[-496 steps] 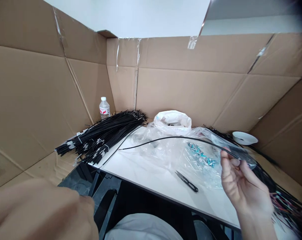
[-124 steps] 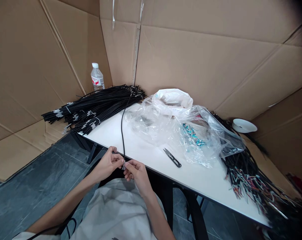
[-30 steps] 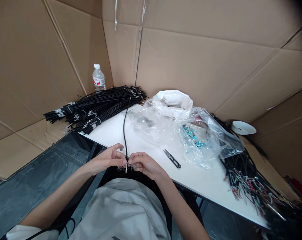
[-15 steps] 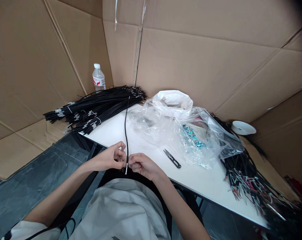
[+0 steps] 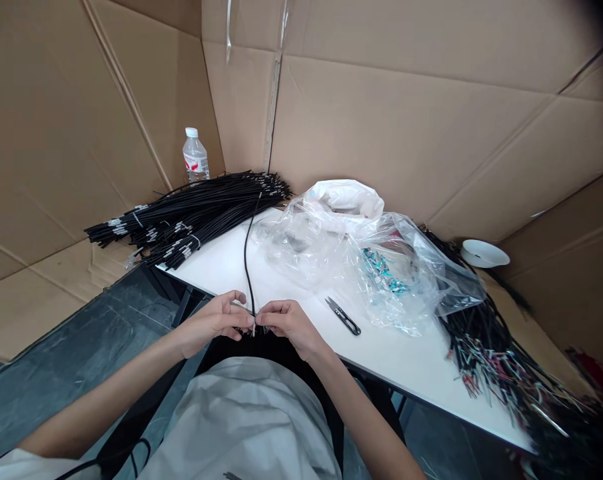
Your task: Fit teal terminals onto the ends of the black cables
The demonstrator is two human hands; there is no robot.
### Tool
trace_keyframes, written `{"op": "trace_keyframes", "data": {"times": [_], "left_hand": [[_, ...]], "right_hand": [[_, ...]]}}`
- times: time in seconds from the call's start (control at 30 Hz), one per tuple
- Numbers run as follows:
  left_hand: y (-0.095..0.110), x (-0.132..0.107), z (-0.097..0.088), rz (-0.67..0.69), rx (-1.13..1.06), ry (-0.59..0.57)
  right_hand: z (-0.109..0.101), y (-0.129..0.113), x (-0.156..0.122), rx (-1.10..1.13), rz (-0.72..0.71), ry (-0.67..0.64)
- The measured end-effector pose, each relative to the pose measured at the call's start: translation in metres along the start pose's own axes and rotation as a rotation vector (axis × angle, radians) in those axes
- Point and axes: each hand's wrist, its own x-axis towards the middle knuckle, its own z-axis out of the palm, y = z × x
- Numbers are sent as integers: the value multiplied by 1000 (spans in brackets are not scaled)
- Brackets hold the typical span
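Note:
A single black cable (image 5: 246,260) runs from the table's near edge up toward the far pile. My left hand (image 5: 216,321) and my right hand (image 5: 287,323) meet at its near end, both with fingertips pinched on the cable's thin wire tips. The hands sit over my lap, just in front of the white table (image 5: 301,320). A small black thread snipper (image 5: 342,315) lies on the table to the right of my right hand.
A big bundle of black cables (image 5: 181,217) lies at the table's left end, near a water bottle (image 5: 194,155). Clear plastic bags (image 5: 376,267) fill the middle. Cables with coloured wire ends (image 5: 491,360) lie right, near a white bowl (image 5: 484,253). Cardboard walls surround.
My hands stayed at the cable's near end, shifting slightly up toward the table edge; the fingers re-pinched the wire tips. The cable's curve bowed a little to the left.

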Motion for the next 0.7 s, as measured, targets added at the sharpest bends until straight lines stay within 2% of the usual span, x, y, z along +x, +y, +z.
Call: {"op": "trace_keyframes", "data": {"times": [0.1, 0.3, 0.6, 0.7], "left_hand": [[-4, 3, -1, -4, 4, -23], [-5, 15, -9, 57, 100, -148], [17, 7, -17, 215, 441, -233], [16, 5, -19, 220, 478, -258]], "right_hand": [[-2, 3, 1, 38, 36, -52], [-5, 3, 8, 137, 149, -181], [-4, 8, 12, 78, 140, -195], [-3, 8, 10, 84, 118, -176]]}}
